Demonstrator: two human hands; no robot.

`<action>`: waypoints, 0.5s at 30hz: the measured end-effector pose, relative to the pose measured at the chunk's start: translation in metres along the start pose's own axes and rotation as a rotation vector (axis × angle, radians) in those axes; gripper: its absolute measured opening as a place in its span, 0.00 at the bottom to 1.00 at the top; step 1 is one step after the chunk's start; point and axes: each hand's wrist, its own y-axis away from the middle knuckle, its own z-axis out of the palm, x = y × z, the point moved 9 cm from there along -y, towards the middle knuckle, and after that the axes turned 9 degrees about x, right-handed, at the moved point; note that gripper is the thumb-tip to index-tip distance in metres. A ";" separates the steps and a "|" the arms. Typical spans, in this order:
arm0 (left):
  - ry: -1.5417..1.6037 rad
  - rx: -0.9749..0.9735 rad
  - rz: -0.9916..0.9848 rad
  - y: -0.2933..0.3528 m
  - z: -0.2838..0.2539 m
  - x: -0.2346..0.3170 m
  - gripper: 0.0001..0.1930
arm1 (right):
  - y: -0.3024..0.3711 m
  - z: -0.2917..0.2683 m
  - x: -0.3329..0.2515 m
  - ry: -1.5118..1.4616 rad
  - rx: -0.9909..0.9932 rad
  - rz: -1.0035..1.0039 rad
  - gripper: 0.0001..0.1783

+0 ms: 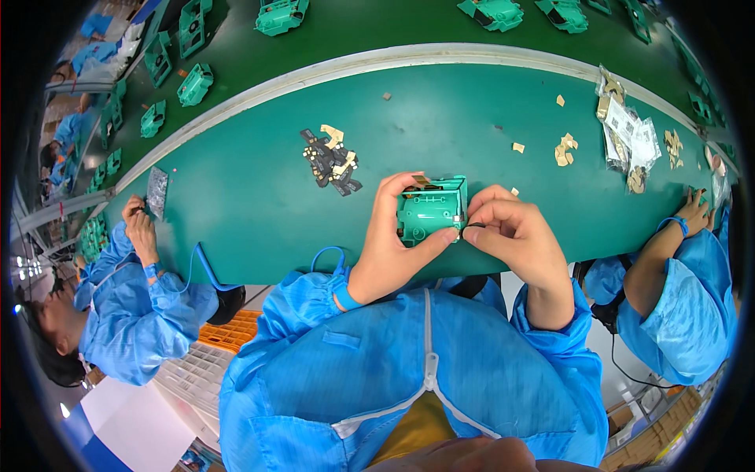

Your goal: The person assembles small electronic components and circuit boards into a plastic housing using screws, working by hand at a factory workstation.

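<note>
A green plastic housing (430,212), open on top with round bosses inside, is held just above the bench in front of my chest. My left hand (387,240) grips it from the left, fingers round its far edge and thumb along the near side. At its right wall, my right hand (519,236) pinches a small dark piece (476,226) between thumb and forefinger; most of that piece is hidden. Farther off to the left lies a heap of small black parts (326,161) mixed with tan pieces.
The green bench (259,212) meets a pale rail (440,55), beyond which green housings (281,14) sit on a conveyor. Plastic bags (629,134) and tan pieces (565,149) lie to the right. Co-workers in blue sit at left (141,307) and right (676,299).
</note>
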 end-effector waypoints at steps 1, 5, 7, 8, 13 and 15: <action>-0.003 -0.003 0.001 0.001 -0.001 0.002 0.38 | 0.002 0.002 -0.002 0.027 -0.002 0.008 0.04; 0.144 -0.024 -0.079 0.003 -0.002 0.003 0.38 | 0.007 0.008 -0.007 0.058 -0.004 0.017 0.04; 0.175 -0.030 -0.066 0.004 -0.004 0.005 0.39 | 0.010 0.010 -0.009 0.084 -0.001 0.010 0.04; 0.179 -0.047 -0.052 0.004 -0.005 0.006 0.39 | 0.011 0.011 -0.010 0.115 0.002 0.005 0.04; 0.170 -0.068 -0.032 0.005 -0.005 0.010 0.40 | 0.015 0.017 -0.013 0.094 0.017 -0.056 0.04; 0.177 -0.082 -0.035 0.006 -0.006 0.007 0.40 | 0.016 0.018 -0.012 0.095 0.026 -0.065 0.04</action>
